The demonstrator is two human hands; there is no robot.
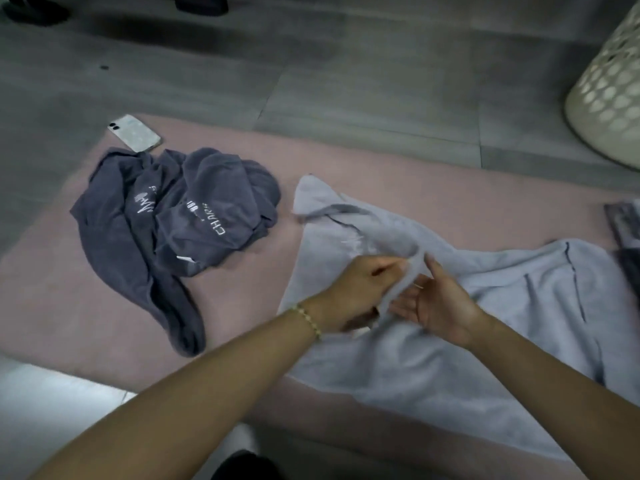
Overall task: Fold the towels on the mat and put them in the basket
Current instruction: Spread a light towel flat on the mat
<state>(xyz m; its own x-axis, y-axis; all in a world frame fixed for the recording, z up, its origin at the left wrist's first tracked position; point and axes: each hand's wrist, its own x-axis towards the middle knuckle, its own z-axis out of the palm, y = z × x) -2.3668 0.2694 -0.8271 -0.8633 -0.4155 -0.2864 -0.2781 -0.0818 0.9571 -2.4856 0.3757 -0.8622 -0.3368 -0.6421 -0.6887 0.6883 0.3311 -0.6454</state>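
Fingers of the left hand pinch a raised ridge of the light grey towel; the right hand is spread open, palm against it. Towel sprawls rightward across the pink mat, toward the far-right basket, nearer the right hand.

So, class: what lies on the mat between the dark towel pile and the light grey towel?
Head view: only bare pink mat separates the dark towel pile from the light grey towel.
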